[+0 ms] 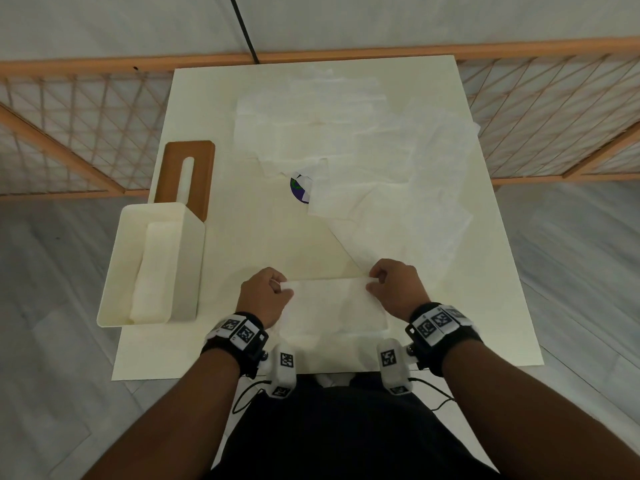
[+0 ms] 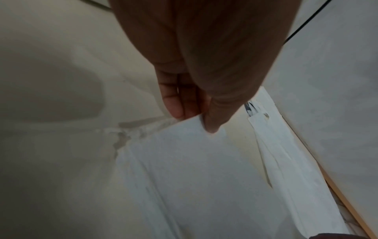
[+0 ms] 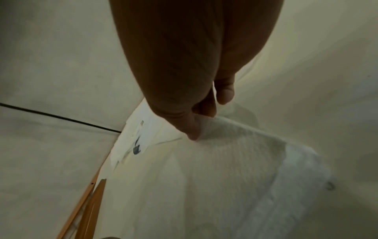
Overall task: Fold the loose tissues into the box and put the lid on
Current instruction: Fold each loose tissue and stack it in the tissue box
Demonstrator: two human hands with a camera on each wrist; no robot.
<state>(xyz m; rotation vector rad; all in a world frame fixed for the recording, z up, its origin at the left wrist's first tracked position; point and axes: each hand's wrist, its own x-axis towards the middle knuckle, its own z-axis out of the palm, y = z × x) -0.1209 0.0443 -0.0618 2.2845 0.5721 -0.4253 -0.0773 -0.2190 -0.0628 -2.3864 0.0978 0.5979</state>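
A white tissue [image 1: 332,306] lies at the near middle of the table. My left hand [image 1: 273,289] pinches its far left corner, my right hand [image 1: 384,282] its far right corner. In the left wrist view thumb and fingers [image 2: 178,106] close on the tissue [image 2: 184,161] edge. The right wrist view shows the same pinch on the tissue [image 3: 225,161]. The cream box [image 1: 152,265] stands open at the table's left edge with folded tissues [image 1: 156,271] inside. Its brown slotted lid [image 1: 188,174] lies just behind it. Several loose tissues [image 1: 363,150] spread over the far and right table.
The cream table [image 1: 242,237] is bare between box and loose tissues. A dark round sticker [image 1: 299,188] peeks out under the tissues. An orange lattice fence [image 1: 69,126] runs behind the table. A black cable [image 1: 244,27] hangs at the back.
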